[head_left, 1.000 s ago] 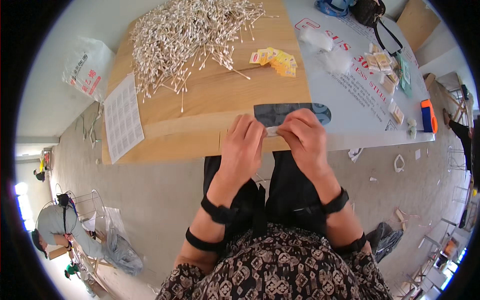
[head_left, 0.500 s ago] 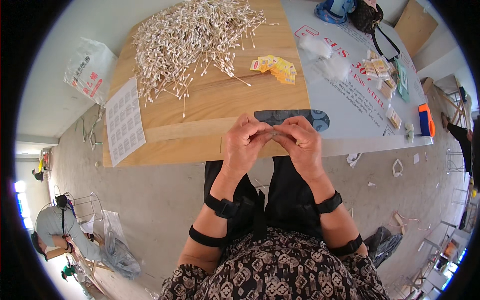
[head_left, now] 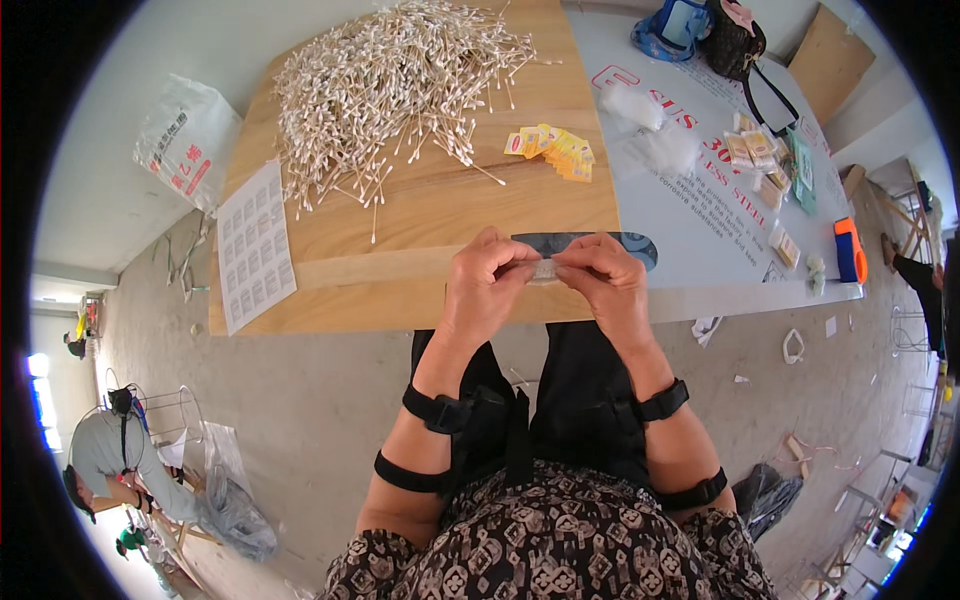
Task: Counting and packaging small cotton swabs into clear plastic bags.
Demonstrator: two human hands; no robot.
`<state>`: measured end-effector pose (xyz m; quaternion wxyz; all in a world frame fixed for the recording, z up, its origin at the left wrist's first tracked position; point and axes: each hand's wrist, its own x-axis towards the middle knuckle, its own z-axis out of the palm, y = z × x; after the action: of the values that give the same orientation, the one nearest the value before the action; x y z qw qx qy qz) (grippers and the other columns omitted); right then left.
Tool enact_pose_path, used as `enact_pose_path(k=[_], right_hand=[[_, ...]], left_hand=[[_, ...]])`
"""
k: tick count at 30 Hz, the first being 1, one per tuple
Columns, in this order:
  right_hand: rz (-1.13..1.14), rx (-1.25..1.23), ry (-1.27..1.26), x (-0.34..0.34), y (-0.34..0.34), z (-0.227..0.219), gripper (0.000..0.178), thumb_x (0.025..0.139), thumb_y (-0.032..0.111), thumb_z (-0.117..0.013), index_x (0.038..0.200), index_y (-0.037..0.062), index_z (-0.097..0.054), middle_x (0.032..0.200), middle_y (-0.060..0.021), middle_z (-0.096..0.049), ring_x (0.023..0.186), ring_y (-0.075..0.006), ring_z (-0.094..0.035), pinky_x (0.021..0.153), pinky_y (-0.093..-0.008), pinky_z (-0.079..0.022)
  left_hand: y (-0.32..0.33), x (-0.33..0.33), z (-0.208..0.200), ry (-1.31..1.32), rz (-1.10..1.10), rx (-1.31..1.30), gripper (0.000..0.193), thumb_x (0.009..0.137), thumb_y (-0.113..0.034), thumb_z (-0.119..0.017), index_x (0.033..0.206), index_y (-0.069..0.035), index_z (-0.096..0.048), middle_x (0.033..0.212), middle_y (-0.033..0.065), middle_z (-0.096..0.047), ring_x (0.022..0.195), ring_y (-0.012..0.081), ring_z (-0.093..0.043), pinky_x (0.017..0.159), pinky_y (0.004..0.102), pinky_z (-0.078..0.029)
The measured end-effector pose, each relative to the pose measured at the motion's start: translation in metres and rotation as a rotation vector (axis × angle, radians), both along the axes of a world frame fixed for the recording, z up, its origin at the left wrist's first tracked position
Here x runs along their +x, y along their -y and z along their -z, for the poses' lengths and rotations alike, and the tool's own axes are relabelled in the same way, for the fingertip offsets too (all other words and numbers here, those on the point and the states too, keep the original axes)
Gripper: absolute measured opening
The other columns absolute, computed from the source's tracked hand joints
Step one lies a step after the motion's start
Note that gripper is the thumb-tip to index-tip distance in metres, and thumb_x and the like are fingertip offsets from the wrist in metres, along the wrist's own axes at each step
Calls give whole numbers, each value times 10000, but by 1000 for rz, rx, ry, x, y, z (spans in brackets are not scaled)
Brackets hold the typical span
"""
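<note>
Between my two hands, just above the table's front edge, is a small clear plastic bag (head_left: 543, 269). My left hand (head_left: 490, 275) pinches one side of it between thumb and finger. The other side is pinched by my right hand (head_left: 607, 280). A dark strip with round shapes (head_left: 636, 250) lies flat on the table right behind the hands, partly covered by them. Farther off is a cluster of yellow cards (head_left: 560, 150). A large loose heap of cotton swabs (head_left: 390, 90) covers the far left of the table.
A printed label sheet (head_left: 257, 245) lies at the table's left edge. On the right are thin clear plastic bags (head_left: 665, 145), filled packets (head_left: 755, 150), an orange-and-blue tape dispenser (head_left: 850, 250) and a dark handbag (head_left: 735, 40). Another person (head_left: 130, 450) bends over at the lower left.
My hands have moved slightly apart, and more of the clear bag now shows stretched between my fingers. The things on the table keep their places.
</note>
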<state>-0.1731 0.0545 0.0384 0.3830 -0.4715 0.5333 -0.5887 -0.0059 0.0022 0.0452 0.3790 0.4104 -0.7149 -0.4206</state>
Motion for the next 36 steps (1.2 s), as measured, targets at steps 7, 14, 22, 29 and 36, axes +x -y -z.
enact_pose_path(k=[7,14,22,29,36], right_hand=[[79,-174,-321,3,-5,-3,105,757,-70,-715,824,-10,-661,833,-75,-593,725,-189,-593,661,-277,-474],[7,-70,-277,0,6,-7,100,766,-63,-711,820,-13,-643,799,-75,-578,681,-176,-564,618,-275,-457],[1,-9,-178,5,-1,-8,98,770,-80,-703,825,-23,-646,833,-66,-609,723,-140,-591,639,-261,-475],[-7,30,-165,2,-1,-7,104,770,-71,-710,847,-14,-670,858,-71,-607,752,-144,-595,657,-259,-474],[37,-142,-299,0,-3,-7,102,775,-61,-710,856,-13,-669,855,-82,-591,754,-177,-601,663,-277,-482]], left_hand=[[-9,-3,-3,92,-65,-393,125,766,80,-664,838,-12,-617,780,100,-542,676,275,-572,589,333,-469],[-2,-8,-7,85,-71,-141,95,779,49,-677,837,-1,-621,778,56,-561,649,159,-556,562,279,-440],[9,-12,-10,-54,-72,526,89,733,46,-661,819,27,-678,683,27,-626,529,78,-508,464,231,-404],[9,-5,0,-188,-6,405,125,756,94,-606,835,50,-691,769,57,-630,614,110,-610,498,268,-494],[-1,-3,-8,81,-20,-359,145,793,137,-598,834,6,-643,818,122,-585,678,261,-631,558,329,-493]])
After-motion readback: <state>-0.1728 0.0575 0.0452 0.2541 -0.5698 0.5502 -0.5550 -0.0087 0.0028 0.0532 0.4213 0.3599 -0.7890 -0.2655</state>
